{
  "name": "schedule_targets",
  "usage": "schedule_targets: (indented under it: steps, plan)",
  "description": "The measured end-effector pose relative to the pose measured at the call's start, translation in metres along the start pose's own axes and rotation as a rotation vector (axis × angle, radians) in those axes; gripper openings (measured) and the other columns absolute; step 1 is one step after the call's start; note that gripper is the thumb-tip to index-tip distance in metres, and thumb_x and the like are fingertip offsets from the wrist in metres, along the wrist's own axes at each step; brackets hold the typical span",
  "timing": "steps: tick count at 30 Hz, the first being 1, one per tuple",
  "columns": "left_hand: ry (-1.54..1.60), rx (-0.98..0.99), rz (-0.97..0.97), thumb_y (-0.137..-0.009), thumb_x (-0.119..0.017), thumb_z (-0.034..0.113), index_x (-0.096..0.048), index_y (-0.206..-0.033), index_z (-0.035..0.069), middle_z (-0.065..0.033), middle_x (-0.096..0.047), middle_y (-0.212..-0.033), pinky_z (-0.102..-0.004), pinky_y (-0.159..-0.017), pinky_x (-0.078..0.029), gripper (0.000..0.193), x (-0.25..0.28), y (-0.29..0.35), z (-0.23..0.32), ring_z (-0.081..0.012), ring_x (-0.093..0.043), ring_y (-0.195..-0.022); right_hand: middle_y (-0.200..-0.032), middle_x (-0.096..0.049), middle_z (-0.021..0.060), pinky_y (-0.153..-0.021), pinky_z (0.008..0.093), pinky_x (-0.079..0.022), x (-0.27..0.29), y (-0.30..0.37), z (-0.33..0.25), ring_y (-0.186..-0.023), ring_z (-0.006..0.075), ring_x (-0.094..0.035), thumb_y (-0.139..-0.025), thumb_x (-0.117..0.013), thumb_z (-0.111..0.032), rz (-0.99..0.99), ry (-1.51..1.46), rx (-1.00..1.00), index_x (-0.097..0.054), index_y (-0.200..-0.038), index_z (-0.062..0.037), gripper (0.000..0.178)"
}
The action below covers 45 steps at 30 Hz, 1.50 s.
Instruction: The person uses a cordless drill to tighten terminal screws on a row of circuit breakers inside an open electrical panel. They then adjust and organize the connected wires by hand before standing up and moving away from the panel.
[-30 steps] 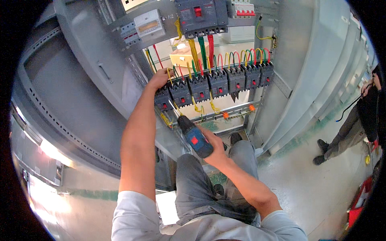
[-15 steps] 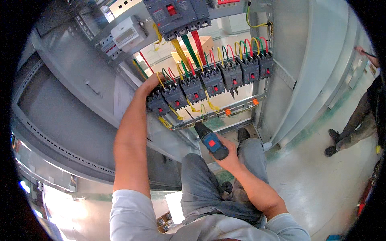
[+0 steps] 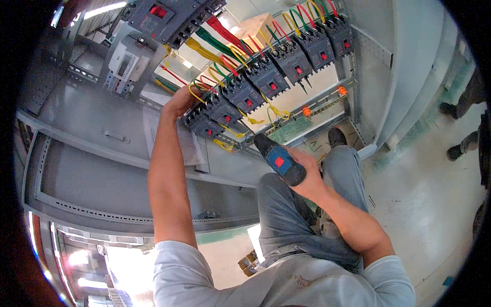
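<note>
A row of dark grey circuit breakers (image 3: 249, 98) with red toggles crosses the cabinet, with yellow, green and red wires on their upper terminals. At the row's left end, my left hand (image 3: 181, 101) reaches against the leftmost breaker (image 3: 203, 125), beside a yellow wire loop. Its fingers are mostly hidden there, so their grip cannot be told. My right hand (image 3: 309, 176) is closed around a black and blue cordless drill (image 3: 277, 158) with a red patch. The drill's nose points up and left, below the breakers, near yellow wire ends (image 3: 250, 120).
A larger breaker (image 3: 163, 20) sits above, feeding thick coloured cables. On the left are a white meter (image 3: 125, 64) and the grey cabinet door (image 3: 92, 138). Orange insulators (image 3: 307, 111) stand on a lower rail. Another person's legs (image 3: 468, 146) are at the right.
The view has turned, so the breaker row now slopes more steeply. My left hand stays at the row's left end, and the drill remains in my right hand below it.
</note>
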<state>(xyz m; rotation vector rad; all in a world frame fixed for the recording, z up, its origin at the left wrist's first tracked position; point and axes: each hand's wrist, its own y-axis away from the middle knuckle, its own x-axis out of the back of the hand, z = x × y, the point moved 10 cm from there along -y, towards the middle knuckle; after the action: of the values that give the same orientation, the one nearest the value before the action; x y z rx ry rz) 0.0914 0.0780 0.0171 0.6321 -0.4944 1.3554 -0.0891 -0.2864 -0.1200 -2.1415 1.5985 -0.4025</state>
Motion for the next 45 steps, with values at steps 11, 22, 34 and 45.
schedule_targets:
  steps: [11, 22, 34, 45]
  plan:
    - [-0.064, -0.009, 0.068, -0.089, -0.062, 0.010, -0.057, -0.137, -0.007, -0.0134, -0.068, -0.128, -0.0313, -0.102, -0.048, 0.051, 0.005, 0.005, 0.067, -0.0200, -0.065, -0.117, -0.123, -0.069, 0.0196, -0.100, 0.0407, -0.051, 0.018, 0.003, 0.010, -0.112, 0.0329, -0.069, -0.069, -0.086, -0.007, 0.043, -0.062, -0.065, -0.062, -0.131, -0.0012, 0.067]
    - [-0.652, -0.087, 0.410, -0.093, -0.071, 0.033, -0.078, -0.106, 0.003, -0.0130, -0.076, -0.086, -0.0370, -0.075, -0.055, 0.033, 0.012, -0.006, 0.061, -0.0220, -0.071, -0.079, -0.125, -0.068, 0.0242, -0.102, 0.0426, -0.050, 0.024, 0.008, 0.042, -0.118, 0.0372, -0.067, -0.068, -0.086, -0.009, 0.086, -0.088, -0.150, -0.061, -0.133, 0.0024, 0.070]
    - [-0.888, -0.208, 0.725, -0.093, -0.068, 0.033, -0.076, -0.101, 0.003, -0.0177, -0.074, -0.089, -0.0402, -0.076, -0.055, 0.032, -0.008, 0.029, 0.097, -0.0307, -0.073, -0.082, -0.120, -0.069, 0.0228, -0.099, 0.0434, -0.051, 0.010, 0.023, 0.080, -0.113, 0.0370, -0.068, -0.069, -0.087, -0.009, 0.143, -0.192, -0.278, -0.060, -0.133, 0.0008, 0.070]
    - [0.210, -0.057, 0.156, -0.088, -0.077, 0.046, -0.047, -0.148, -0.001, -0.0133, -0.060, -0.139, -0.0321, -0.100, -0.047, 0.082, -0.010, 0.017, 0.040, -0.0203, -0.059, -0.123, -0.108, -0.071, 0.0185, -0.093, 0.0396, -0.053, 0.016, 0.019, 0.060, -0.100, 0.0275, -0.070, -0.074, -0.085, -0.009, 0.139, -0.136, -0.262, -0.063, -0.124, 0.0035, 0.056]
